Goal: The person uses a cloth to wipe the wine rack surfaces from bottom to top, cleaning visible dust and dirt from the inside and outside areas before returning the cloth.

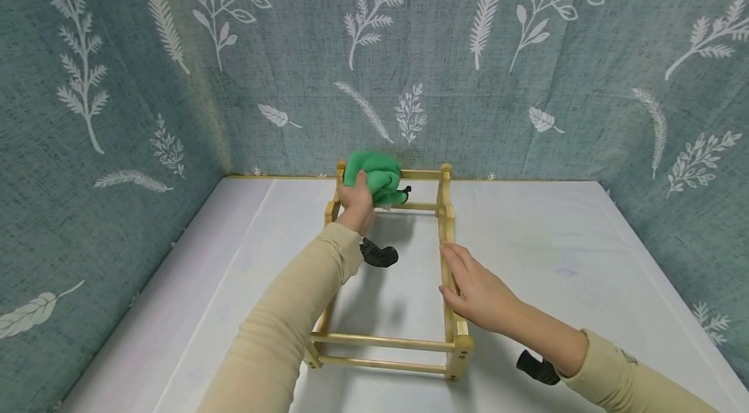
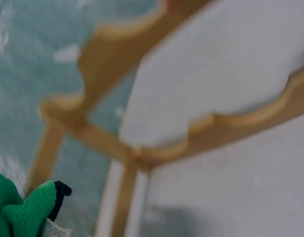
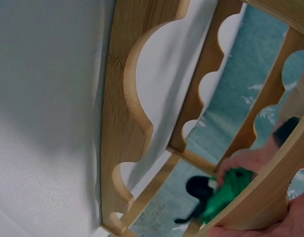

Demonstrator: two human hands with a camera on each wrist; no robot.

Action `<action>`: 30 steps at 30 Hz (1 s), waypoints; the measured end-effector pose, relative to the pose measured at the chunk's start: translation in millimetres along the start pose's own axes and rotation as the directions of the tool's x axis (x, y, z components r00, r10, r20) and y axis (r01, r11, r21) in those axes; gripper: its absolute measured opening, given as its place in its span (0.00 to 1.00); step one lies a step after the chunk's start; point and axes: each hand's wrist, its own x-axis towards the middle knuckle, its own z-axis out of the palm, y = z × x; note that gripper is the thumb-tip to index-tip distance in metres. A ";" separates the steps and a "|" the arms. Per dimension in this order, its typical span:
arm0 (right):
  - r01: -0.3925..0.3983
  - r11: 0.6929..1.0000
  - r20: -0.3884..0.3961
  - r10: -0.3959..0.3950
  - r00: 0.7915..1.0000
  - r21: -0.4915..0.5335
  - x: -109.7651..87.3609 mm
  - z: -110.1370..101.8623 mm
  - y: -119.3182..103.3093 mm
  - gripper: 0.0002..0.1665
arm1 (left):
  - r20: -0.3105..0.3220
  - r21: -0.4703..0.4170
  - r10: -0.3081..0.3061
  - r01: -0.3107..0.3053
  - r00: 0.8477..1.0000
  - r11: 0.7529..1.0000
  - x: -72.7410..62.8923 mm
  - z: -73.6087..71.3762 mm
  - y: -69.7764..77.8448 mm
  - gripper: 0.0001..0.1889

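My left hand [image 1: 358, 199] grips a bunched green plush thing [image 1: 374, 172] at the far end of a pale wooden rack [image 1: 386, 340]. In the left wrist view, the green plush [image 2: 31, 215] shows a black tip and a white label. Its black parts also show in the right wrist view, beside the green fabric [image 3: 226, 197]; its exact kind is unclear. My right hand [image 1: 482, 293] rests on the rack's right side panel with fairly straight fingers laid over the top edge. Scalloped edges run along the rack's side panel [image 3: 117, 98].
The rack stands on a white-covered table [image 1: 538, 224], with round bars joining its sides. Behind and beside it hangs a grey-green leaf-patterned curtain [image 1: 445, 94]. Black wrist devices appear at the left wrist [image 1: 379, 255] and right wrist [image 1: 537, 367].
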 end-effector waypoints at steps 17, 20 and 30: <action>-0.010 0.999 0.007 0.009 1.000 0.042 -1.5 -0.6 -0.5 0.35 | 0.135 -0.083 0.247 -0.237 0.960 0.968 -9.7 -56.1 96.8 0.26; -0.005 0.999 0.012 0.004 1.000 0.054 -2.3 -0.7 0.2 0.34 | 0.134 -0.013 0.297 -0.298 0.945 0.954 -8.4 -75.9 97.4 0.23; -0.011 0.972 0.022 0.006 1.000 0.235 1.0 -3.0 31.9 0.33 | 0.171 0.064 0.334 -0.349 0.927 0.935 -13.1 -121.4 88.3 0.16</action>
